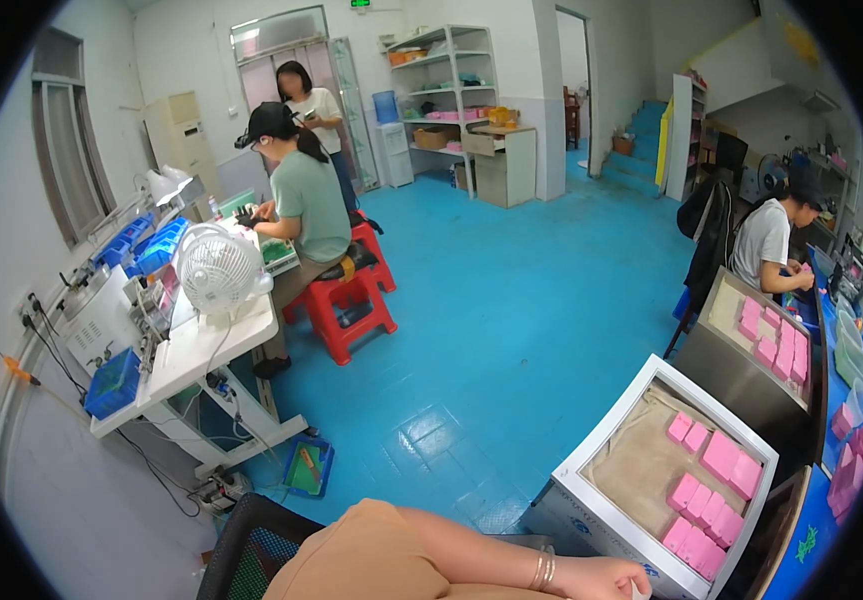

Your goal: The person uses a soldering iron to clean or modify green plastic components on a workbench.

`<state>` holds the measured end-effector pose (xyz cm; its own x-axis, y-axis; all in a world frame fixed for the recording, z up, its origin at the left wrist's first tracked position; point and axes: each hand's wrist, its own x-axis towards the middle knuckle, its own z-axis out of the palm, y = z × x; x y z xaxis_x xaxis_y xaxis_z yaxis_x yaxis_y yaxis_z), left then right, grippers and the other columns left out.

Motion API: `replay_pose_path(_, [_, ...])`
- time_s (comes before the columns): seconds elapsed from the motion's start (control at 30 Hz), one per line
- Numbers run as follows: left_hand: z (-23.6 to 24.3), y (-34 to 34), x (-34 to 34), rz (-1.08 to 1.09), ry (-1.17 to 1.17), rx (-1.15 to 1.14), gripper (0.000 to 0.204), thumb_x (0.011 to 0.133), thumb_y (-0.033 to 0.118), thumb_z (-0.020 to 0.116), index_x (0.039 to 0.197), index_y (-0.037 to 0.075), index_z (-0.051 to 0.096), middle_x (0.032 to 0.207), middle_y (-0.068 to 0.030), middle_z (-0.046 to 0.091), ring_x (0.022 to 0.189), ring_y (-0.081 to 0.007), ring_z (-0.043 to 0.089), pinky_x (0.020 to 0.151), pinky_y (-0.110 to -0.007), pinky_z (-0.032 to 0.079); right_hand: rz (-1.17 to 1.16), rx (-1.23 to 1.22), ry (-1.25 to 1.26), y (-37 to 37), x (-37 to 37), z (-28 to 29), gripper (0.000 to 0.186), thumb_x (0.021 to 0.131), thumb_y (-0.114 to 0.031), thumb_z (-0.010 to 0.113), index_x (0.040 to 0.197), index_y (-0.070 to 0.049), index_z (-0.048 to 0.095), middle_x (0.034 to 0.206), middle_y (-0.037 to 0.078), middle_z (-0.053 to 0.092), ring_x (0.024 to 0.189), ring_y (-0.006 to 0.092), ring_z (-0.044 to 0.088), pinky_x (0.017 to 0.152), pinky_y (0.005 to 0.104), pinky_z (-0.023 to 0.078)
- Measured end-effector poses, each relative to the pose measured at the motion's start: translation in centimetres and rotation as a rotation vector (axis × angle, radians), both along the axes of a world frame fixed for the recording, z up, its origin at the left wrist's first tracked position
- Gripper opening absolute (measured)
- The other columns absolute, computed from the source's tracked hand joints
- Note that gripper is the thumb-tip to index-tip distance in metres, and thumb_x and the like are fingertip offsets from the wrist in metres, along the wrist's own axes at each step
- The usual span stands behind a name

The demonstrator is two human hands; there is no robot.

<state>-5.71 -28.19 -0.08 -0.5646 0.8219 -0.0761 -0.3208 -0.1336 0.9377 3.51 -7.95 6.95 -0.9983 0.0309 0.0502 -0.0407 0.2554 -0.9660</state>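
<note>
My left hand is at the lower edge, at the end of my bare forearm, with thin bracelets on the wrist. Its fingers are curled together, and a small pale bit shows at the fingertips, too cut off to name. Just beyond the hand stands a white-framed bin with a beige cloth-like surface inside. Several pink blocks lie on that surface in short rows. My right hand is out of the picture.
A black mesh chair stands by my left side. At left, a person sits on red stools at a white workbench with a fan; another stands behind. A third person works at right beside a second bin.
</note>
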Motion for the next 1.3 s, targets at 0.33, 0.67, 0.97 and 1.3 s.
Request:
replay_pose_path(0.33, [7.1,-8.0,-6.8,0.598,0.691,-0.625,0.080,0.078,0.023,0.065,0.138,0.007,0.015,0.124,-0.0137,0.040,0.108,-0.0226,0.046,0.092,-0.038,0.039,-0.129,-0.034,0.025,1.8,-0.3,-1.2,0.011,0.089,-0.006,0.049,0.086,-0.008,0.039,0.064,-0.004,0.037,0.054,0.0040,0.033,0.048,0.0181,0.028])
replay_pose_path(0.67, [19.1,-25.9,-7.1,0.882,0.943,-2.133,0.042,0.067,0.033,0.071,0.096,0.004,0.064,0.119,-0.0198,0.049,0.125,-0.0301,0.035,0.103,-0.060,0.009,-0.155,-0.057,0.062,1.8,-0.3,-1.2,0.011,0.088,-0.006,0.051,0.086,-0.007,0.041,0.065,-0.003,0.040,0.057,0.0046,0.035,0.051,0.0191,0.030])
replay_pose_path(0.97, [16.1,-28.7,-1.8,0.379,0.735,-2.036,0.080,0.069,0.030,0.072,0.134,0.012,0.029,0.137,-0.0222,0.027,0.125,-0.0377,0.032,0.097,-0.049,0.036,-0.229,-0.015,0.100,1.8,-0.6,-1.2,0.013,0.085,-0.008,0.057,0.083,-0.009,0.044,0.059,-0.003,0.038,0.052,0.0061,0.035,0.046,0.0207,0.029])
replay_pose_path(1.3, [13.7,-28.0,-2.4,0.544,1.055,-1.835,0.090,0.067,0.028,0.073,0.139,0.014,0.021,0.142,-0.0236,0.014,0.131,-0.0379,0.018,0.099,-0.060,0.025,-0.257,0.028,0.004,2.2,0.0,-1.7,0.011,0.087,-0.008,0.054,0.088,-0.008,0.043,0.059,-0.002,0.040,0.052,0.0069,0.036,0.047,0.0212,0.031])
